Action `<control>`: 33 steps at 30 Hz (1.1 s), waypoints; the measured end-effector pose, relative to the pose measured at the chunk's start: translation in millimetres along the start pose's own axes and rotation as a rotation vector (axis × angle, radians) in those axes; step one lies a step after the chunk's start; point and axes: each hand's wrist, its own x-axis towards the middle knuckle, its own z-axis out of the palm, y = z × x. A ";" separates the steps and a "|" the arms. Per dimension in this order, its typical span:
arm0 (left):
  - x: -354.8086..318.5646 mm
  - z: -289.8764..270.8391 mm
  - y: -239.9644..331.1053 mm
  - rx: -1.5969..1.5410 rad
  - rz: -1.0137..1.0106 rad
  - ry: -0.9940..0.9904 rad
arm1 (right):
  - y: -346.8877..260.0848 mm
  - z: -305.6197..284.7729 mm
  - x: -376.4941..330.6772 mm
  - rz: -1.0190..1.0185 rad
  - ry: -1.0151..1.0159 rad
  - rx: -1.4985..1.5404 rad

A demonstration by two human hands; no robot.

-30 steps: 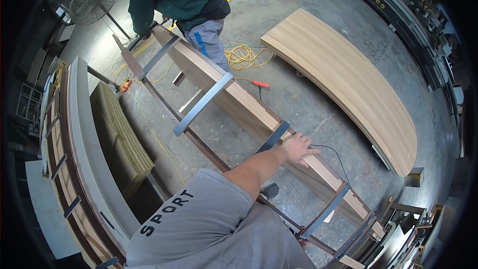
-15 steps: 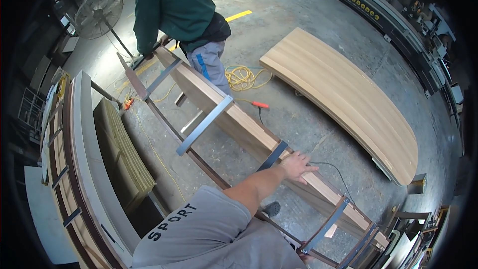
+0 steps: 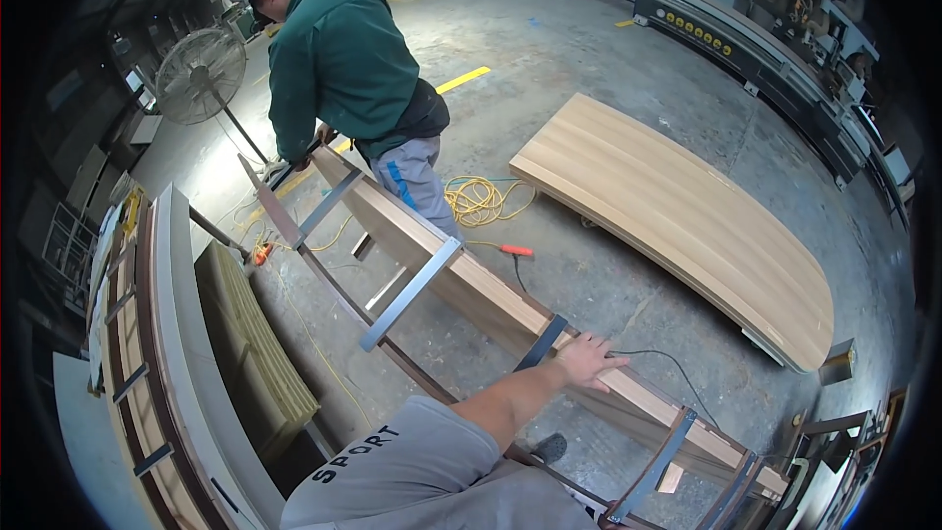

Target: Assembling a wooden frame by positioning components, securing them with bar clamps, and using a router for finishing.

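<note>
My left hand [image 3: 587,361] lies on top of a long pale wooden beam [image 3: 515,302], fingers spread and palm down, just beyond a dark blue-grey crosspiece [image 3: 541,342]. Its forearm reaches in from the lower left out of a grey sleeve. Several such crosspieces, one a lighter blue-grey bar [image 3: 410,294], link the beam to a thin brown curved strip [image 3: 417,365] on its near side. No part of my right hand can be made out. At the far end a co-worker in a green top [image 3: 348,64] bends over the beam, hands at its tip.
A thick wooden panel with a curved end [image 3: 677,226] lies low at the right. Yellow cable [image 3: 476,200] coils behind the beam, near an orange connector [image 3: 517,250]. Curved framing [image 3: 177,334] and stacked curved boards [image 3: 257,344] stand left. A large fan [image 3: 201,77] stands far left.
My view has tilted up, so the scene sits lower and more of the workshop shows. My left hand stays on the beam. Fingertips at the lower right edge are no longer visible.
</note>
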 end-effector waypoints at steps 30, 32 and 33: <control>3.3 -5.5 4.5 -0.007 0.004 -0.024 | -85.8 -102.3 24.2 -0.254 -0.064 -0.194; -0.5 -5.4 5.8 0.011 -0.011 -0.042 | -62.6 -69.4 18.4 -0.271 -0.024 -0.168; 1.0 -4.8 6.4 -0.002 -0.019 -0.049 | -59.0 -56.5 15.2 -0.321 0.028 -0.152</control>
